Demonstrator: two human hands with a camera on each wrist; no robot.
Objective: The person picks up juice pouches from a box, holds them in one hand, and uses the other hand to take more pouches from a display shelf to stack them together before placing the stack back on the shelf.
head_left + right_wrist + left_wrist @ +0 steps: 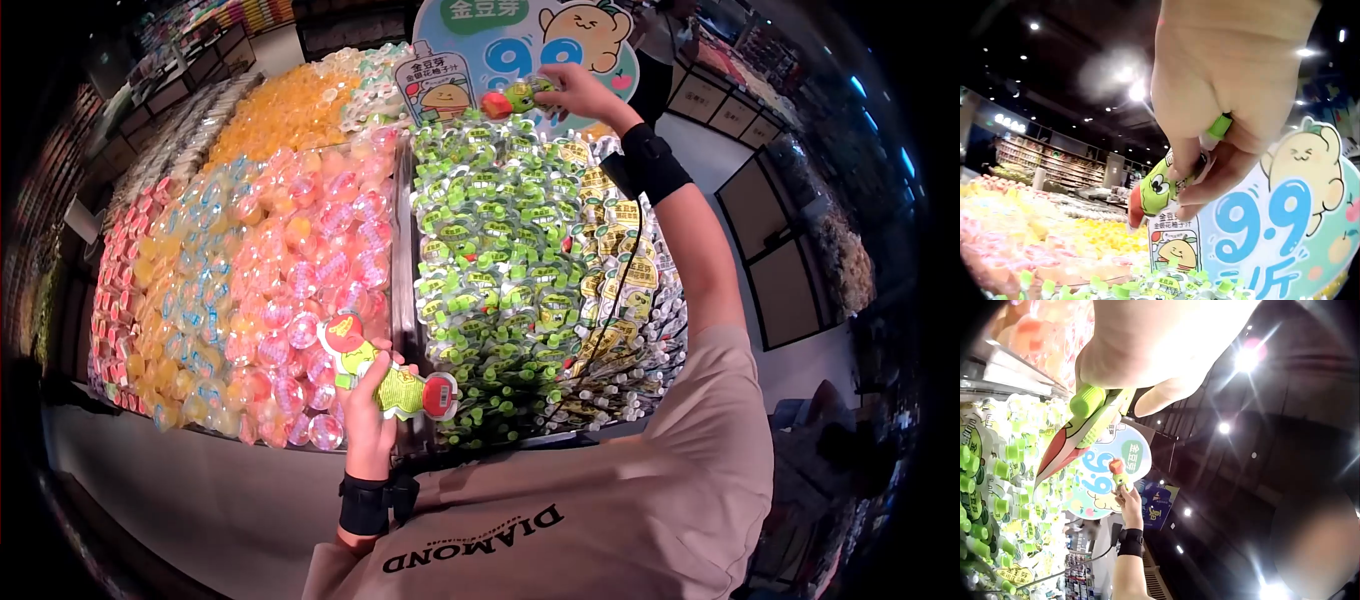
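In the head view my left hand (pixel 368 405) grips a green spouted pouch (pixel 402 392) with red ends and a cartoon face, above the front of the bins. Its ribbed green cap (pixel 1087 401) shows near the palm in the left wrist view. My right hand (pixel 582 94) reaches to the far side and pinches a similar green and red spouted pouch (pixel 519 98) in front of the price sign. Thumb and fingers close on that pouch (pixel 1159 189) near its green cap (pixel 1219 127) in the right wrist view. Many green-capped pouches (pixel 495 230) lie below both hands.
A round sign (pixel 470 45) marked 9.9 stands behind the pouches, with a smaller bottle-shaped sign (pixel 437 88) beside it. A divider (pixel 404 260) separates pink jelly cups (pixel 310 230) from the pouches. White-and-yellow pouches (pixel 625 235) fill the right side. A dark cable crosses them.
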